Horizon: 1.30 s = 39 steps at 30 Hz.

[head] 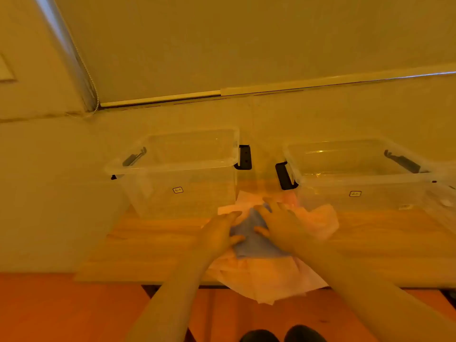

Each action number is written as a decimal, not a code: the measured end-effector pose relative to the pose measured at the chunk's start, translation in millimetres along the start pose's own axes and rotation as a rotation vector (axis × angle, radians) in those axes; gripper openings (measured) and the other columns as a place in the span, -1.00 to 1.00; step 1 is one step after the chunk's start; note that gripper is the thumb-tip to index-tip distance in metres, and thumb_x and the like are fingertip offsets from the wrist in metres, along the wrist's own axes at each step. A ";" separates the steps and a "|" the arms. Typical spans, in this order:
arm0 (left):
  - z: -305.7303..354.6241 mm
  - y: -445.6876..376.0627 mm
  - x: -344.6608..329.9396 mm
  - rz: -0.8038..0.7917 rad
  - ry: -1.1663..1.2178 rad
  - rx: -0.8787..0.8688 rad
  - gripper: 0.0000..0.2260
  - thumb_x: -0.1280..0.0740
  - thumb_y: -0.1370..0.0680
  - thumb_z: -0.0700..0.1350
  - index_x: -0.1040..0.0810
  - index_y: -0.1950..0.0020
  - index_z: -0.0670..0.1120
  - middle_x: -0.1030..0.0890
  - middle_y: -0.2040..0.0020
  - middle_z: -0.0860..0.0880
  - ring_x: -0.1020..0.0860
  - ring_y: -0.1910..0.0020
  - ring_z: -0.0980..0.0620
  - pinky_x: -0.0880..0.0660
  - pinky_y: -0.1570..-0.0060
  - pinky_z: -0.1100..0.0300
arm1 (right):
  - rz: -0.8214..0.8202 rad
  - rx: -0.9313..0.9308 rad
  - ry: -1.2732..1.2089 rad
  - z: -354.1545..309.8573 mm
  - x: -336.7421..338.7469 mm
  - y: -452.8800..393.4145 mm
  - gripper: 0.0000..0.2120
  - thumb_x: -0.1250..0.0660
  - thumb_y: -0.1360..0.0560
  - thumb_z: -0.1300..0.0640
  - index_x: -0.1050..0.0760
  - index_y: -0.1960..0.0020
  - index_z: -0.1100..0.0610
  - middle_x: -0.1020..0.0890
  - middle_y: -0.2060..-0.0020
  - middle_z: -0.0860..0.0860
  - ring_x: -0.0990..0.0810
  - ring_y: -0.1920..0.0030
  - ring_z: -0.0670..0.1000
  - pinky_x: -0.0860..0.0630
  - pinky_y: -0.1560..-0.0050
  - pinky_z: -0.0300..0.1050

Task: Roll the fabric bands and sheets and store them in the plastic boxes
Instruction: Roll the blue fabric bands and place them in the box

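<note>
A pile of pale pink fabric sheets lies on the wooden table, hanging over its front edge. On top sits a blue fabric piece. My left hand rests on the blue piece's left side, fingers straight and thumb touching it. My right hand lies flat on its right side with fingers spread. Two clear plastic boxes stand behind the pile: the left box and the right box, both without lids and apparently holding nothing.
The wooden table stands against a pale wall with a window blind above. Black latch handles stick out from the boxes' sides. Below the table edge I see an orange floor and my dark shoes.
</note>
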<state>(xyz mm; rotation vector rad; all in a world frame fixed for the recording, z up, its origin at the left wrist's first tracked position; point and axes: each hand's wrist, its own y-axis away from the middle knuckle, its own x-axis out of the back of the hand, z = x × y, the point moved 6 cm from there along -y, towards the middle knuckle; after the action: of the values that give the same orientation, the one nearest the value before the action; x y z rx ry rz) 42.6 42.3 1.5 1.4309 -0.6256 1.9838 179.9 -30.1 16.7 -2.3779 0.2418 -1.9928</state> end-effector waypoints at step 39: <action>78.3 -41.8 65.2 0.480 0.671 0.011 -0.72 -0.42 -0.46 -0.29 -0.54 -0.16 -0.22 -0.59 -0.01 -0.09 -0.54 0.00 0.04 -0.48 0.02 0.25 | 0.408 -0.347 -1.391 65.4 66.5 16.0 -0.71 -0.38 -0.45 0.40 -0.53 -0.12 0.16 -0.65 0.17 0.10 -0.65 0.17 0.01 -0.62 0.23 -0.23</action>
<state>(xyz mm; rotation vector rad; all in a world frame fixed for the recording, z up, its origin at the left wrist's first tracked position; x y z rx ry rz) 109.2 31.3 88.6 0.5582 -0.6777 2.6424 253.6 -60.1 68.0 -2.8925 0.8801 0.0852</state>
